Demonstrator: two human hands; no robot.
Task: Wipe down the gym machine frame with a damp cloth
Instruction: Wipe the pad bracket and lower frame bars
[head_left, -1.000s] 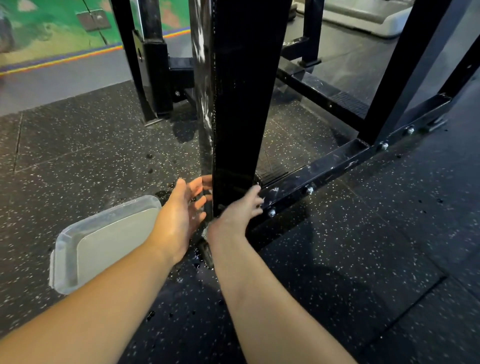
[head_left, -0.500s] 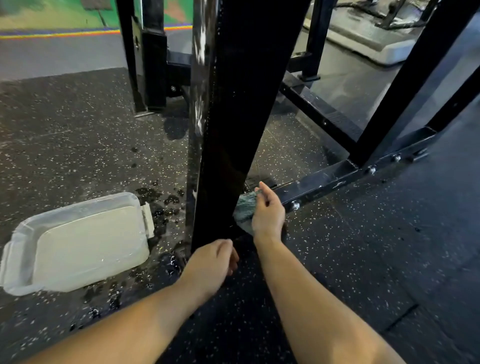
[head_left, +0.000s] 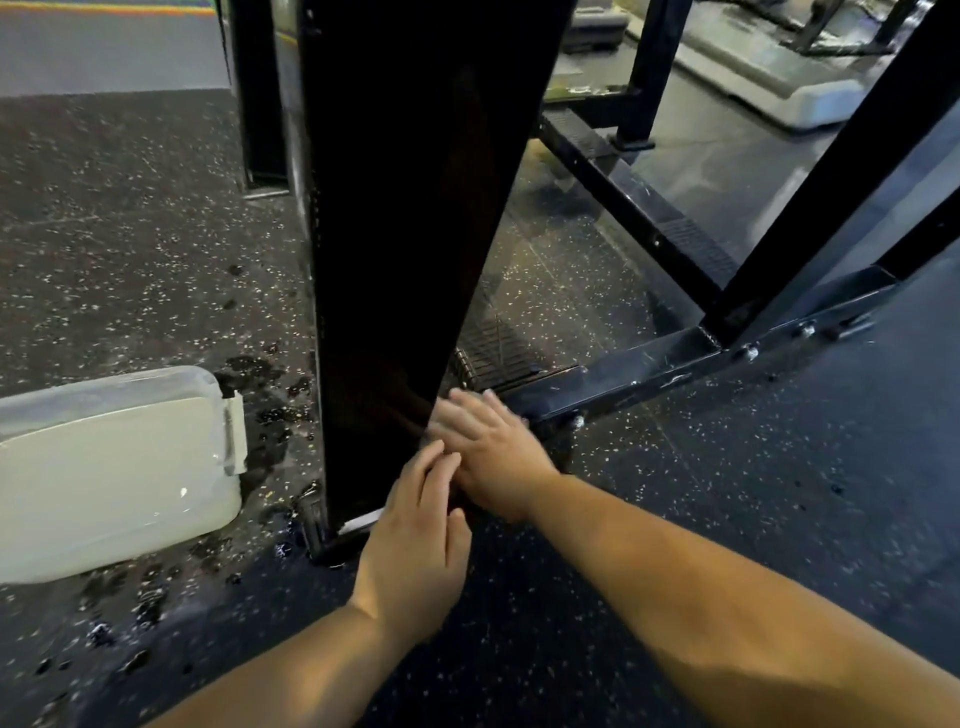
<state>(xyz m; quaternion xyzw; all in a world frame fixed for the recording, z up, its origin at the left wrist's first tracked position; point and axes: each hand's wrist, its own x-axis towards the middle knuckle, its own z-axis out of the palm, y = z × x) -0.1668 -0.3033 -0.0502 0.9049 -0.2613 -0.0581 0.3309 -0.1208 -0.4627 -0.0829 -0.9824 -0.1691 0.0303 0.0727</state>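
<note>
The gym machine's wide black upright post (head_left: 395, 260) rises in the middle of the head view, joined at floor level to a bolted black base bar (head_left: 639, 374) running right. My right hand (head_left: 488, 452) lies flat with straight fingers against the post's lower right edge and is motion-blurred. No cloth shows; whether one lies under that palm is hidden. My left hand (head_left: 415, 545) reaches in just below it, with its straight fingers at the post's lower corner, touching the right hand.
A clear plastic tub of water (head_left: 104, 467) sits on the speckled rubber floor left of the post, with wet splashes (head_left: 270, 415) around it. More black frame bars (head_left: 810, 208) cross at the right. A white treadmill base (head_left: 779, 88) stands at the far right.
The cloth seen under my right hand half a second ago is out of sight. My right hand slid left and down along the post's edge. My left hand opened out and rose to meet it.
</note>
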